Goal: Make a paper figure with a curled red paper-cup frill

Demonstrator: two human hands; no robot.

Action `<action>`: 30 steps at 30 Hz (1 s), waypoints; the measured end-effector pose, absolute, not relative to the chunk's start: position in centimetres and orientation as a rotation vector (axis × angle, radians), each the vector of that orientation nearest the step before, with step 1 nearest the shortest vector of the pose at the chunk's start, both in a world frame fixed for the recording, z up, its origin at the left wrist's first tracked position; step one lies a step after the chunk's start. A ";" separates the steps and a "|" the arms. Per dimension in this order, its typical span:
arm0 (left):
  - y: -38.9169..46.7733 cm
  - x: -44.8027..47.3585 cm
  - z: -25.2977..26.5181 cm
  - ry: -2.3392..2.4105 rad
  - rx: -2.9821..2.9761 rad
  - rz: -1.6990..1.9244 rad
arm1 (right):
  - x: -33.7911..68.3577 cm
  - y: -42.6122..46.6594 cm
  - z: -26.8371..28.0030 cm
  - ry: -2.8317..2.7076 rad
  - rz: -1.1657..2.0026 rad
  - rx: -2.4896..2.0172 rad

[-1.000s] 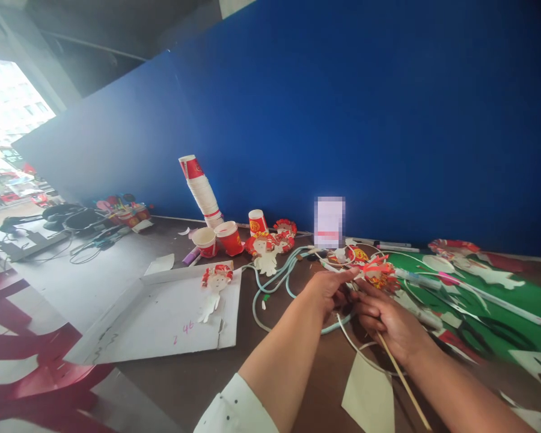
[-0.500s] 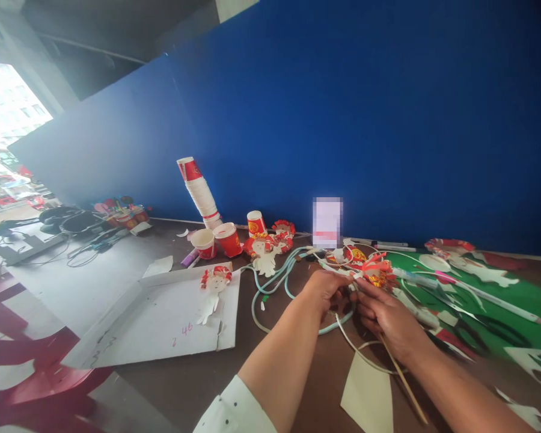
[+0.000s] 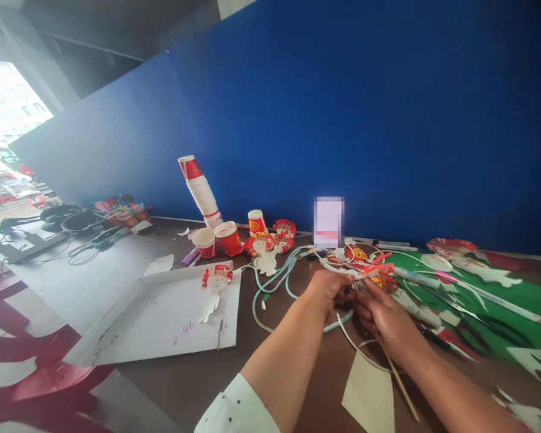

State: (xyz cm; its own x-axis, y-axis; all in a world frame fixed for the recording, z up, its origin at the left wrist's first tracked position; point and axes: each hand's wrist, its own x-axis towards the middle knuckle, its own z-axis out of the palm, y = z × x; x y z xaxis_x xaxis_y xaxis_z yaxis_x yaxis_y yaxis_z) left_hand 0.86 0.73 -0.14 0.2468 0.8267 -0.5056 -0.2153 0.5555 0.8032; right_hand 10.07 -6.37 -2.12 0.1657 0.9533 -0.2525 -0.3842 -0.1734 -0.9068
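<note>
My left hand (image 3: 330,291) is closed in a pinch, its fingertips meeting those of my right hand (image 3: 381,313). A thin wooden stick (image 3: 401,385) runs out from under my right palm toward the front, and the fingers of that hand are closed around its hidden upper part. Just beyond the fingertips shows a paper piece with red fringe (image 3: 379,266); part of it is covered by my right fingers. What my left fingers pinch is mostly hidden. A white cable (image 3: 349,340) loops below the hands, above a cream paper sheet (image 3: 369,391).
Scissors (image 3: 471,313), a marker (image 3: 500,294) and paper scraps lie on the green sheet (image 3: 527,300) at right. Left are a white board (image 3: 148,319) with a paper figure (image 3: 215,285), red cups (image 3: 229,237) and a leaning cup stack (image 3: 201,189). A blue wall (image 3: 342,120) stands behind.
The stick's lower end has swung slightly left and up. The red fringe has tilted and shifted a little. Both hands stay together in nearly the same place.
</note>
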 end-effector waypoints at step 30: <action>1.1 0.9 -1.1 1.088 0.743 0.748 | 10.1 -6.2 -1.3 -0.412 1.453 -1.029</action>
State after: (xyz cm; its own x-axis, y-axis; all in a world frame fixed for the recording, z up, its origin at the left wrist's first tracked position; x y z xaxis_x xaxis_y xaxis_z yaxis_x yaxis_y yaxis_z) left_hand 0.86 1.11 -1.06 0.2828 0.8256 -0.4882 -0.1608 0.5426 0.8244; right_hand 10.14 -6.20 -1.30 0.1436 0.9282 -0.3432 -0.6099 -0.1901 -0.7694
